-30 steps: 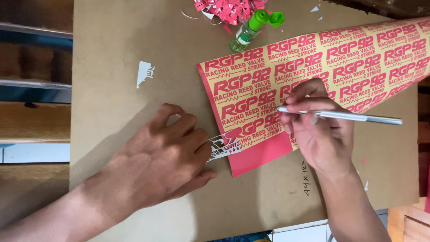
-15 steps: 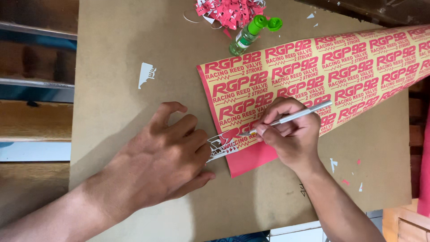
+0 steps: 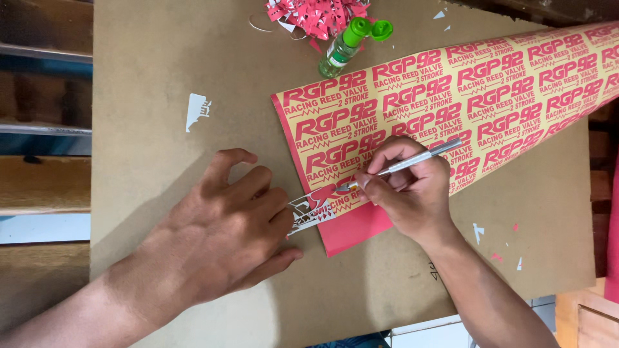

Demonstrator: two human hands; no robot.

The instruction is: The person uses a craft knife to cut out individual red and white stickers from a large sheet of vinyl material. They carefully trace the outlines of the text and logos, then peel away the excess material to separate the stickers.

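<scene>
Hands: left hand (image 3: 222,235) flat, fingers spread open, pressing the white peeled strip (image 3: 311,212) w/ fingertips; right hand (image 3: 406,190) w/ fingers closed round a silver craft knife (image 3: 416,160), pen-style.
Sheet: red-and-yellow sticker sheet (image 3: 451,103) lies on brown board desk (image 3: 161,77), near corner just beside both hands; knife tip meets it at the strip's end.
Technique: judged best w/ shallow blade angle, light pressure, left hand holding strip taut, away from the blade.
Far edge: green bottle (image 3: 342,48), red scraps (image 3: 316,13), white offcut (image 3: 197,111).
Unclear: blade tip hidden by fingers; sheet's far end cut off at frame edge.
</scene>
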